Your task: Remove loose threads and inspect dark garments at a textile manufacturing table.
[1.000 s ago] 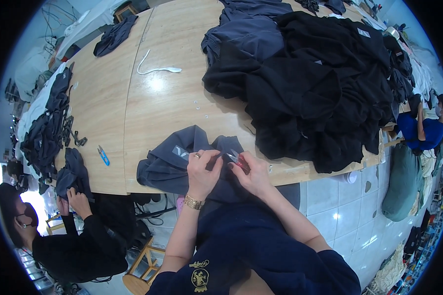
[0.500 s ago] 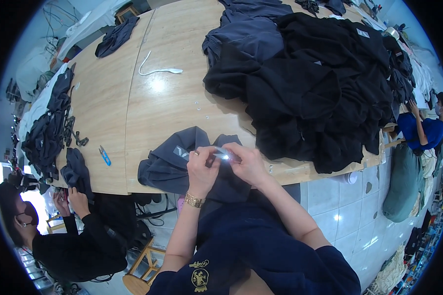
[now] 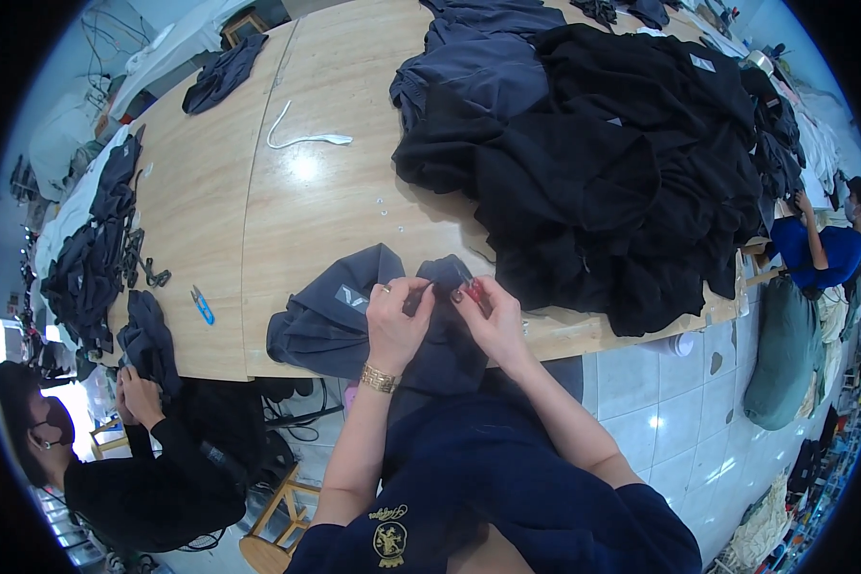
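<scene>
A dark grey garment [image 3: 327, 308] with a small pale label lies bunched at the table's near edge, in front of me. Over its middle, my left hand [image 3: 395, 323] is closed, thumb and forefinger pinched together at the cloth; exactly what lies between the tips is too small to make out. My right hand [image 3: 496, 330], just to the right, is closed round small red-handled thread snips [image 3: 473, 286]. Their dark tips point up and away from me, a short way from the left fingertips.
Black garments [image 3: 593, 182] are heaped at the right. Blue snips [image 3: 202, 305] and a white cord [image 3: 306, 140] lie on the wooden table [image 3: 196, 191]. A co-worker in black [image 3: 153, 478] sits at left, handling dark cloth; another in blue [image 3: 802, 251] is far right.
My hands have drawn apart, the right one moving rightward with the snips, whose bright glint is gone. The left co-worker's hands have come closer together. The garment lies nearly the same.
</scene>
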The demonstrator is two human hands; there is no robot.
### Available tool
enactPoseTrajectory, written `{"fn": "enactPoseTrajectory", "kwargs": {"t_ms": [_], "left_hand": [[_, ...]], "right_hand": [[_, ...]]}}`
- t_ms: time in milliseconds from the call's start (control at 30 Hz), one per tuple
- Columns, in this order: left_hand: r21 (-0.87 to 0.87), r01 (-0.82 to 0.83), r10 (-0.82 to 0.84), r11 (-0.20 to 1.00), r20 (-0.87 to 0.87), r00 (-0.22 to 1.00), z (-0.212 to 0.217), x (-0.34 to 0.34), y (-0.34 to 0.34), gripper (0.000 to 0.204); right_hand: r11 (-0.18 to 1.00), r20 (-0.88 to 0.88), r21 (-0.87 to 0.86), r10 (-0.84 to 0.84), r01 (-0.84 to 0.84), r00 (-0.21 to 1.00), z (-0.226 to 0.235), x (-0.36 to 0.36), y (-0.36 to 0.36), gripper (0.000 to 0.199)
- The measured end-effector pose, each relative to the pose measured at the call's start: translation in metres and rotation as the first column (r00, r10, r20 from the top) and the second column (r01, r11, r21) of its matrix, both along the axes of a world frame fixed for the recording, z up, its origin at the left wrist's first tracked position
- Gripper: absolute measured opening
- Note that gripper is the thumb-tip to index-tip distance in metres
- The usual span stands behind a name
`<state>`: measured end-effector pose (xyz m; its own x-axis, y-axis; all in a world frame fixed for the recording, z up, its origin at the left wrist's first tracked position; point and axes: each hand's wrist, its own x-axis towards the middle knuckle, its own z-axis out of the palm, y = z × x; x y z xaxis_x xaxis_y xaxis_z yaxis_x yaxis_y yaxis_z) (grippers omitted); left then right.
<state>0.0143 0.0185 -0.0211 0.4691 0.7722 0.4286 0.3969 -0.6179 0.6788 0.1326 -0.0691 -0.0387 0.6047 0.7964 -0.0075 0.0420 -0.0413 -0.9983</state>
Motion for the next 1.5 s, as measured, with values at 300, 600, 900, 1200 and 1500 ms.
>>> {"fn": "enactPoseTrajectory", "kwargs": {"t_ms": [300,600,900,1200,1500], "left_hand": [[-0.012,-0.019,0.019,1.000,0.002,1.000,0.002,0.001,-0.002,0.009],[0.016,0.004,-0.004,1.000,0.000,1.000,0.000,-0.001,-0.004,0.010],[0.085,0.027,-0.026,0.996,-0.015,1.000,0.001,-0.002,-0.003,0.012],[0.124,0.054,-0.048,0.991,-0.044,0.998,-0.002,0.000,-0.002,0.015],[0.150,-0.014,0.018,0.989,-0.028,0.999,0.011,-0.015,-0.015,0.027]], "right_hand": [[0.975,0.350,-0.189,0.176,-0.115,0.920,0.020,0.005,-0.008,0.025],[0.960,0.413,-0.246,0.230,-0.136,0.881,0.024,0.007,-0.006,0.024],[0.955,0.420,-0.265,0.236,-0.131,0.876,0.026,0.007,-0.006,0.024],[0.951,0.456,-0.293,0.226,-0.095,0.861,0.025,0.014,-0.006,0.024],[0.971,0.326,-0.195,-0.068,0.137,0.943,0.011,0.049,-0.016,0.028]]}}
